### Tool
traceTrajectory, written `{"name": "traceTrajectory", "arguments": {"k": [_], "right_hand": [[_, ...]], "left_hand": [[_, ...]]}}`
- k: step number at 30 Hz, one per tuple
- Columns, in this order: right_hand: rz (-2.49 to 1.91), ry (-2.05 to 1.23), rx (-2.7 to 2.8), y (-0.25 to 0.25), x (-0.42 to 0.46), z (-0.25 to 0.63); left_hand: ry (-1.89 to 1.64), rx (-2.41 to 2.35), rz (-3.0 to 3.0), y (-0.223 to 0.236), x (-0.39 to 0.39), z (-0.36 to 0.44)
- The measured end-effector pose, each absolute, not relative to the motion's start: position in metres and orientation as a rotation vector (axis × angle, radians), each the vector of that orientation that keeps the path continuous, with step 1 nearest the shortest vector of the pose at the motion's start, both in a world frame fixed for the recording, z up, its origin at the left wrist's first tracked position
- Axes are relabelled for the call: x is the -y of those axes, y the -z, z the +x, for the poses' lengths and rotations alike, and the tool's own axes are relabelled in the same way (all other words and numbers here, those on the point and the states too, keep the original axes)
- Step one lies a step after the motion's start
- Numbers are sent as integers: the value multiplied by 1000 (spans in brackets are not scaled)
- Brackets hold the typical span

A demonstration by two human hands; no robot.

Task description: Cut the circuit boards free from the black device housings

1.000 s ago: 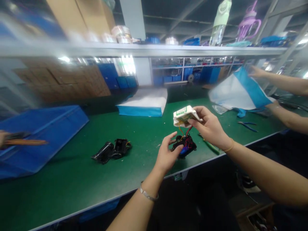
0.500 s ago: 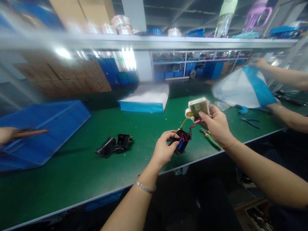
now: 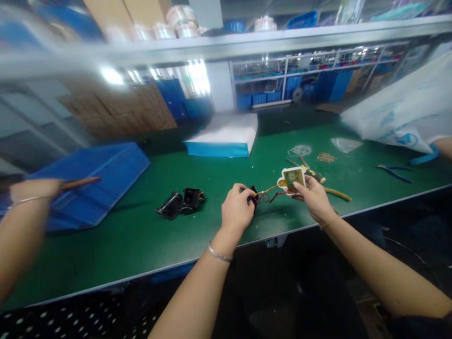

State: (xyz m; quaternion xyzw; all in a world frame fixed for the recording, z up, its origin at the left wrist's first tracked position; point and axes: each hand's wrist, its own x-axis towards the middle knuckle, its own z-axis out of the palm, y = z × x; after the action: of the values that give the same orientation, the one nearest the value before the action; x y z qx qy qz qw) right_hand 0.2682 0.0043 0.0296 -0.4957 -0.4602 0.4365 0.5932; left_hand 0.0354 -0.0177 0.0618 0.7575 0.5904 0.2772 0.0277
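Note:
My left hand (image 3: 237,207) is closed around a black plastic housing (image 3: 253,194), most of it hidden behind my fingers. Yellow, red and black wires (image 3: 269,194) run from it to a white-framed circuit board (image 3: 294,178). That board is pinched by my right hand (image 3: 314,195), thumb across its face, a little above the table. To the left, on the green tabletop, lies another black plastic housing (image 3: 181,203) of two joined parts, touched by neither hand. Behind my right hand are a yellow-and-black handled tool (image 3: 315,174) and a yellow handle (image 3: 338,193).
A blue bin (image 3: 116,174) stands at left, where a co-worker's hand (image 3: 35,190) holds an orange-handled tool. A white-and-blue packet (image 3: 221,141) lies at the back. Blue-handled pliers (image 3: 395,172) and small gold parts (image 3: 326,157) lie right, near a white bag (image 3: 402,108) another person handles.
My hands have moved apart, stretching the wires, and the black housing has turned mostly behind my left fingers. The co-worker's hand on the left reaches further in; the white bag at right has risen.

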Motion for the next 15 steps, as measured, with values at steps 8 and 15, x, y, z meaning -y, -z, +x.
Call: {"name": "traceTrajectory", "arguments": {"k": [8,15], "right_hand": [[-1378,-762,1152,32,-13,253],[-1618,-292,1395,34,5,251]], "left_hand": [[-360,-2052,2597,-50,11,36],[-289,-1909,2676,-41,17,36]]}}
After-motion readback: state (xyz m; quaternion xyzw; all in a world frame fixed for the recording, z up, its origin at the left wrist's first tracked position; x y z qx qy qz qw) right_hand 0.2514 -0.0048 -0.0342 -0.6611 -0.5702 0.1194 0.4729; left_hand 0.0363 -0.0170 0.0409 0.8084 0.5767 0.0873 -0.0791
